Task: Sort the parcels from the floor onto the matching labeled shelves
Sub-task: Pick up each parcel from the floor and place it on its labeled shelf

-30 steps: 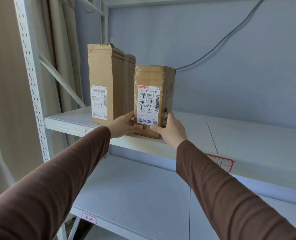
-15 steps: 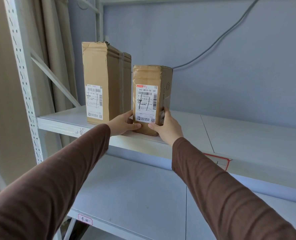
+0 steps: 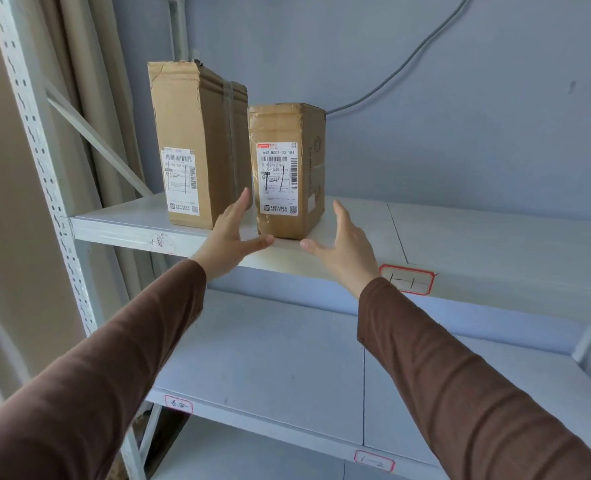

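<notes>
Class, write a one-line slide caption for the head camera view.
Both open hands, left and right, flank the smaller cardboard parcel standing beside a taller parcel on the upper shelf.

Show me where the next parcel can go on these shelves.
The upper grey metal shelf is bare from the short brown cardboard parcel rightward, above the red-bordered label. The lower shelf is bare. Crowded: the left end, where the tall cardboard parcel stands beside the short one, open hands in front.
</notes>
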The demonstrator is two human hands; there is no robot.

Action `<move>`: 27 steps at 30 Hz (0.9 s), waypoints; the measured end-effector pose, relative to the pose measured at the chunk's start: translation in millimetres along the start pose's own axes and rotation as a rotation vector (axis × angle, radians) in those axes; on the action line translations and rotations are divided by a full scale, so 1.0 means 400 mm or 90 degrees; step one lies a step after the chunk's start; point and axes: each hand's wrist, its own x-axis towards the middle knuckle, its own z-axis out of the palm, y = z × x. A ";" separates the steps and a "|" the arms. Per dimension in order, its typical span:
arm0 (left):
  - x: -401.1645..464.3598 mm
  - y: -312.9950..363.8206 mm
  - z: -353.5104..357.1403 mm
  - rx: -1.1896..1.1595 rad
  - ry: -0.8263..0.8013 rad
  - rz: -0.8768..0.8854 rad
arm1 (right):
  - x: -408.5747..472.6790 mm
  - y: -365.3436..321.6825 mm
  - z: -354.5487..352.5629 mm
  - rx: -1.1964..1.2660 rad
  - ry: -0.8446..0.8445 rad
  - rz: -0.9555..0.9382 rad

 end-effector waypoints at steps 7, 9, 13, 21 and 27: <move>-0.180 0.135 0.131 -0.020 0.030 0.067 | -0.193 0.091 -0.100 0.009 0.073 -0.083; -0.221 0.180 0.192 -0.018 0.023 0.071 | -0.256 0.138 -0.149 0.007 0.082 -0.096; -0.324 0.286 0.353 -0.020 0.001 0.048 | -0.391 0.263 -0.262 -0.005 0.074 -0.101; -0.573 0.473 0.686 -0.049 -0.082 0.004 | -0.686 0.522 -0.492 -0.017 -0.018 -0.019; -0.748 0.616 0.851 -0.061 -0.139 -0.012 | -0.900 0.630 -0.616 -0.023 -0.044 0.052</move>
